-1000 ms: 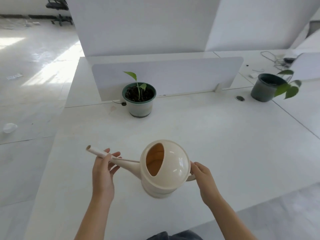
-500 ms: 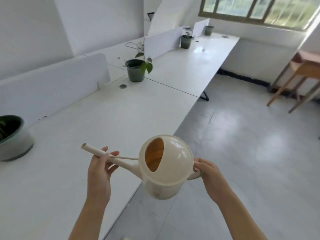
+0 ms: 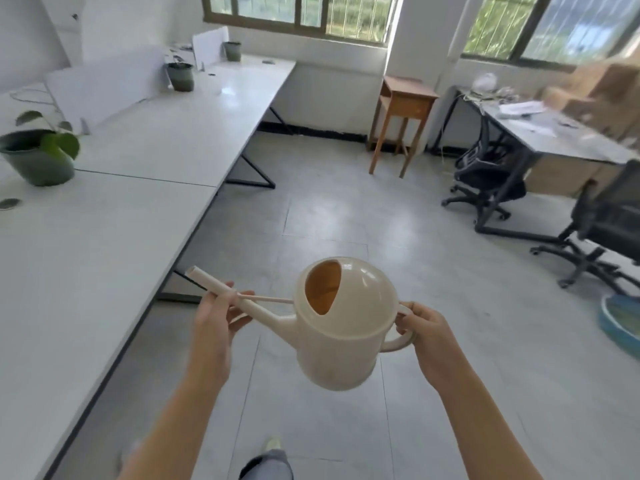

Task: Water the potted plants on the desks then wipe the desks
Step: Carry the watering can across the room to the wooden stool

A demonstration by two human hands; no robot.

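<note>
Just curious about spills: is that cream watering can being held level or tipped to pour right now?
Roughly level, not pouring. The watering can hangs over the floor, spout angled up in the left hand, right hand on the handle; no water shows.

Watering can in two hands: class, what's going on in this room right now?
A person carries a cream watering can over the floor beside the white desks. The right hand holds its handle; the left hand steadies the spout. No water is pouring. Three potted plants stand on the desks, the nearest at far left.
</note>
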